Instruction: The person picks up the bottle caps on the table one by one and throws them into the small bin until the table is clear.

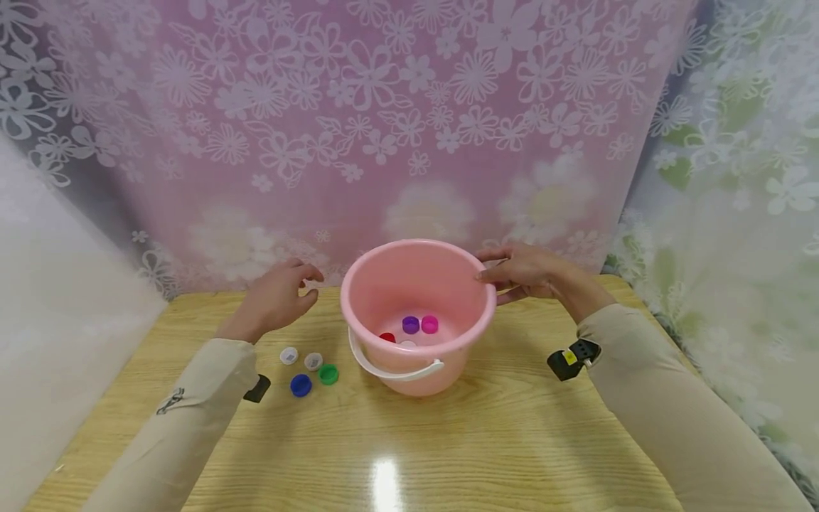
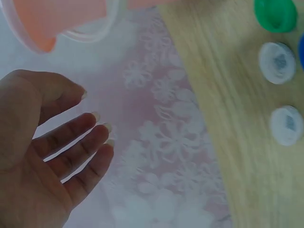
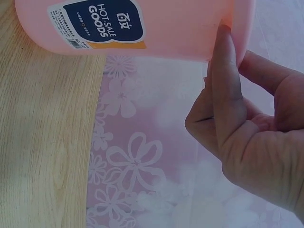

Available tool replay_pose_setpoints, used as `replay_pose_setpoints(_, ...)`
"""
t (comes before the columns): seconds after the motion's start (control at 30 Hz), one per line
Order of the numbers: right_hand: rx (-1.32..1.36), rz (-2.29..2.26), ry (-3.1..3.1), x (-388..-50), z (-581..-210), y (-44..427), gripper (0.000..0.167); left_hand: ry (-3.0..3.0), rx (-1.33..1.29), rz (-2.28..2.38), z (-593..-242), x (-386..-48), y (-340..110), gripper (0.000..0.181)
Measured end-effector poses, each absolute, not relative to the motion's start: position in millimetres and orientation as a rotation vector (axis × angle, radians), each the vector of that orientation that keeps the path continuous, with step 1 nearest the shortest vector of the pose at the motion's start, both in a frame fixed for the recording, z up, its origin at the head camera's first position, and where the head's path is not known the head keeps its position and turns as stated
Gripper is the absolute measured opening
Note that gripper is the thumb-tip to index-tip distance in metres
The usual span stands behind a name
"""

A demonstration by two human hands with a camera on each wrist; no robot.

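Observation:
A pink bucket (image 1: pixel 418 366) with a white handle (image 1: pixel 397 372) stands on the table. My right hand (image 1: pixel 526 272) pinches its right rim, the thumb over the edge and fingers against the outer wall, as the right wrist view shows. Inside on the bottom lie a purple bottle cap (image 1: pixel 411 325), a pink cap (image 1: pixel 430 324), a red cap (image 1: pixel 387 337) and a partly hidden white cap (image 1: pixel 407 344). Left of the bucket, my left hand (image 1: pixel 276 299) hovers with loosely bent fingers, holding nothing. Below it lie a blue cap (image 1: pixel 301 385), a green cap (image 1: pixel 328 374) and two white caps (image 1: pixel 288 355).
The wooden table (image 1: pixel 486 448) ends at a pink flowered curtain (image 1: pixel 384 142) just behind the bucket. Pale cloth hangs at both sides. A printed label (image 3: pixel 102 21) is stuck on the bucket's outer wall.

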State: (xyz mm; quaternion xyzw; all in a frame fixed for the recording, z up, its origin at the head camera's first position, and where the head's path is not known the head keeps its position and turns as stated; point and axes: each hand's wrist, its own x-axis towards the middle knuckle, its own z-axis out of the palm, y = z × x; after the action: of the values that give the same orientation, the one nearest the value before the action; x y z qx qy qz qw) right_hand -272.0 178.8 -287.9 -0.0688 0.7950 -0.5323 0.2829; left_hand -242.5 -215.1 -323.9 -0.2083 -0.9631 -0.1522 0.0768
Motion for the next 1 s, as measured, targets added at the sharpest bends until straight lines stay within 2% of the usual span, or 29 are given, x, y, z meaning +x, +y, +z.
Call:
replay_pose_setpoints(0.43,-0.190,-1.475,2.073,-272,-287,179,0.064,-3.179,-0.612,-0.558,-391,-238,-264,0.033)
replay_pose_setpoints(1.0,-0.186,-1.472,2.080,-272,-289,180,0.065,-3.120,-0.629,-0.484,-426,-227,-273,0.030)
